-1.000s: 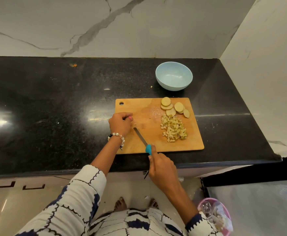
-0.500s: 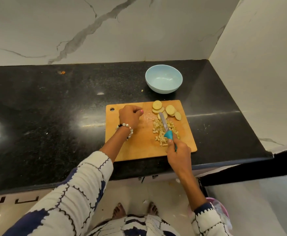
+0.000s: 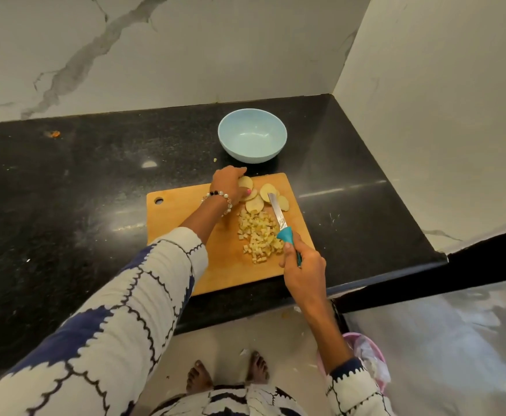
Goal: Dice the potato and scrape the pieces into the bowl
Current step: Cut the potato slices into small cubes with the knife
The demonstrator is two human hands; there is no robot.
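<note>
Frame centre: diced pile (image 3: 259, 237) on board (image 3: 179, 211); slices (image 3: 268, 190) uncut. Left hand (image 3: 229, 184) grips a slice; right hand (image 3: 303, 267) grips knife (image 3: 277, 213). Bowl (image 3: 251, 135) empty; scraping pending.

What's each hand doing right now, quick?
Left hand: fingers curled on the round pale potato slices.
Right hand: gripping the teal-handled knife.

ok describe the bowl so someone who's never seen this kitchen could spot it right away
On the black speckled stone counter, look toward the back corner where the two white marble walls meet. Just beyond the far edge of the rectangular wooden cutting board sits the round pale blue bowl. It is the only dish there and has no potato in it.
</note>
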